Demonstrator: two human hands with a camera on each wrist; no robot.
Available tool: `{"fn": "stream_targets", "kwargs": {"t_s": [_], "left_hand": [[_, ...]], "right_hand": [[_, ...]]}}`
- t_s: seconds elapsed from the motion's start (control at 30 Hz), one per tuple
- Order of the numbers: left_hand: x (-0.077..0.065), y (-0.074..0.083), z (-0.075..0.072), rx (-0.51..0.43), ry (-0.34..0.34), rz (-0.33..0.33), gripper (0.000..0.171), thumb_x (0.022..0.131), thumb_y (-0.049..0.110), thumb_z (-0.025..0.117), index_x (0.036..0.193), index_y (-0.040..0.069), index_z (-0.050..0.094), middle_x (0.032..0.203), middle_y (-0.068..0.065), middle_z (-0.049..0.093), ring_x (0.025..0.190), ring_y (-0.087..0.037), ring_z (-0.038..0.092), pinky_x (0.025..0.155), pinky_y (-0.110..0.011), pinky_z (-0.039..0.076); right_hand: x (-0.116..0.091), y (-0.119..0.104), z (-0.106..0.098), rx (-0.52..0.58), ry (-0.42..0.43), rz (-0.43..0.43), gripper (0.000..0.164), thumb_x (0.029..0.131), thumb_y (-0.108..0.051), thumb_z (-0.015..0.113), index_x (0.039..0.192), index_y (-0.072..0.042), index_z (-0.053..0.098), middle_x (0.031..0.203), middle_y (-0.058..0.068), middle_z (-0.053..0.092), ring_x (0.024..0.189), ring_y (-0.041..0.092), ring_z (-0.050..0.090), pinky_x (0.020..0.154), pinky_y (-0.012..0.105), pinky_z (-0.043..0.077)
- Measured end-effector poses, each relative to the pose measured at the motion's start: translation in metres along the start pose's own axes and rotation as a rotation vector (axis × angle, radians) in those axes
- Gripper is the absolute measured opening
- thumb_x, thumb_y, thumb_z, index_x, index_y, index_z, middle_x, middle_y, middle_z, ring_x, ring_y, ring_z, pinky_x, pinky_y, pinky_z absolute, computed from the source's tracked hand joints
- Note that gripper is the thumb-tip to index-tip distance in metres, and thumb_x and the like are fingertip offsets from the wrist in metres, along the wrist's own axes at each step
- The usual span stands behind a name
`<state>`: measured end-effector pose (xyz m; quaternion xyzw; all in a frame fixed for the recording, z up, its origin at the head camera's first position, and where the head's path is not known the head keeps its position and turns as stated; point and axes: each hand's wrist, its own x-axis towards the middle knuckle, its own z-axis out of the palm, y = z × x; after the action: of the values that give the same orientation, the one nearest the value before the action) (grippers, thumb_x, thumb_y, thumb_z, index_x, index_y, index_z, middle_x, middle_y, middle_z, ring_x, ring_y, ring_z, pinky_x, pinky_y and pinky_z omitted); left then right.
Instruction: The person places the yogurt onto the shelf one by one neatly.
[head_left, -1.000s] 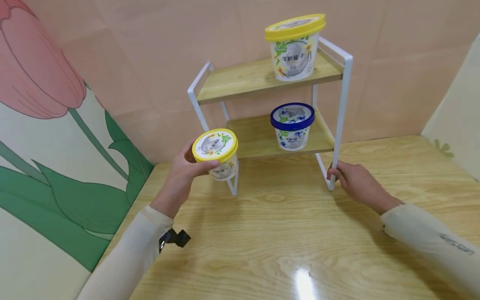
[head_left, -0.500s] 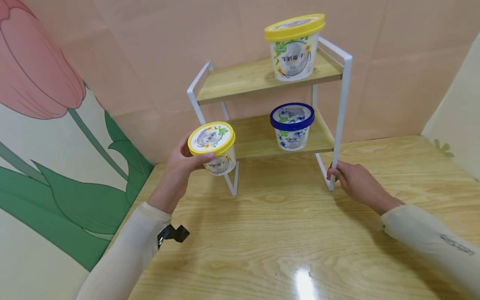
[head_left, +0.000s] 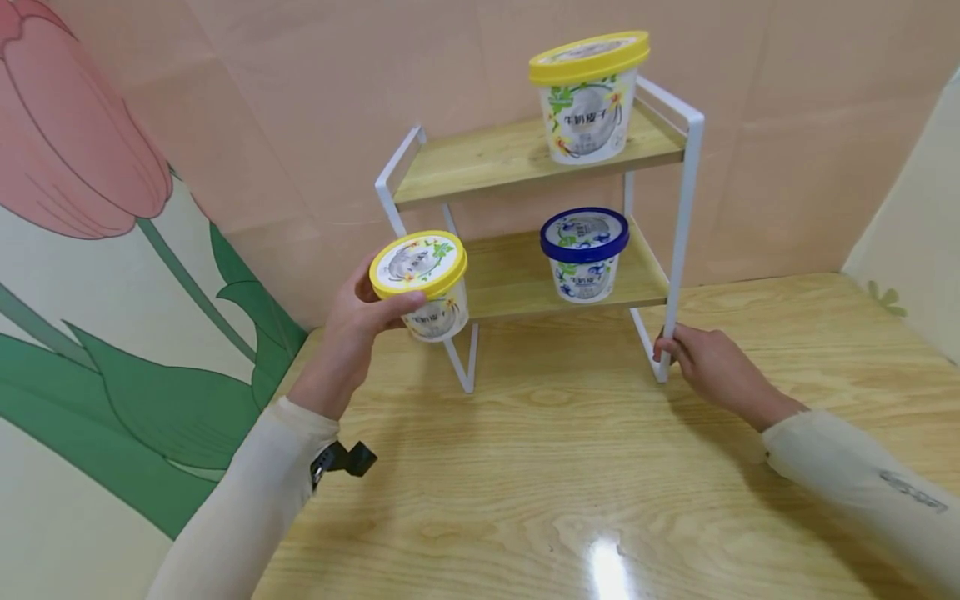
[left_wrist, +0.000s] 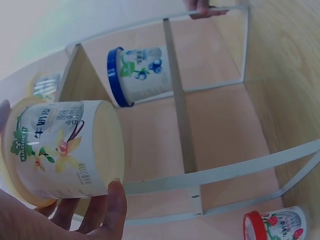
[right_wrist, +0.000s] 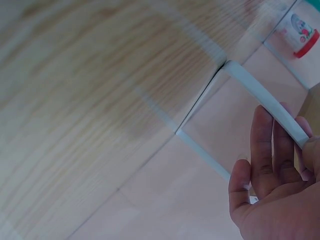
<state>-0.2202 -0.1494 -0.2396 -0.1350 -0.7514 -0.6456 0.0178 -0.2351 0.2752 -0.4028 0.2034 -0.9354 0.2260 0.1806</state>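
In the head view, my left hand [head_left: 347, 333] holds a white ice cream tub [head_left: 437, 321] with a yellow lid. The tub is off the table, tilted, in front of the left side of a two-tier shelf rack [head_left: 472, 171]. Thumb and fingers wrap its side; the left wrist view shows flowers printed on this tub [left_wrist: 60, 155]. Low on the rack's right front leg [head_left: 682, 233], my right hand [head_left: 703, 360] grips the white metal. A blue-lidded tub [head_left: 585, 279] stands on the lower tier, and another yellow-lidded tub [head_left: 588, 121] on the upper one.
A red-lidded tub [left_wrist: 280, 226] stands by the rack's left side in the left wrist view; the head view hides it. The wooden table [head_left: 525, 467] meets a pink wall [head_left: 300, 100] behind and a tulip-painted panel [head_left: 157, 400] at left.
My left hand has lifted the yellow-lidded tub a little upward and to the left. The right hand, the rack and the tubs on it stay in place.
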Motion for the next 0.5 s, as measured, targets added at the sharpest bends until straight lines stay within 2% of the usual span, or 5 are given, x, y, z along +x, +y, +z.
{"fn": "stream_targets", "kwargs": {"t_s": [0.23, 0.5], "left_hand": [[0.004, 0.013, -0.003, 0.013, 0.005, 0.009, 0.065, 0.085, 0.022, 0.071, 0.145, 0.025, 0.045, 0.129, 0.002, 0.059, 0.112, -0.018, 0.056, 0.081, -0.030, 0.053], [0.008, 0.022, -0.005, 0.012, 0.010, 0.033, 0.063, 0.086, 0.024, 0.071, 0.144, 0.024, 0.046, 0.126, 0.001, 0.060, 0.110, -0.019, 0.059, 0.081, -0.033, 0.054]], "right_hand": [[0.000, 0.001, 0.001, 0.023, -0.024, 0.042, 0.024, 0.106, -0.019, 0.046, 0.093, -0.009, 0.064, 0.073, 0.006, 0.068, 0.054, 0.011, 0.041, 0.053, 0.026, 0.037], [-0.001, 0.001, 0.000, 0.030, -0.053, 0.075, 0.026, 0.107, -0.019, 0.044, 0.092, -0.009, 0.063, 0.071, 0.007, 0.066, 0.053, 0.012, 0.040, 0.051, 0.025, 0.036]]}}
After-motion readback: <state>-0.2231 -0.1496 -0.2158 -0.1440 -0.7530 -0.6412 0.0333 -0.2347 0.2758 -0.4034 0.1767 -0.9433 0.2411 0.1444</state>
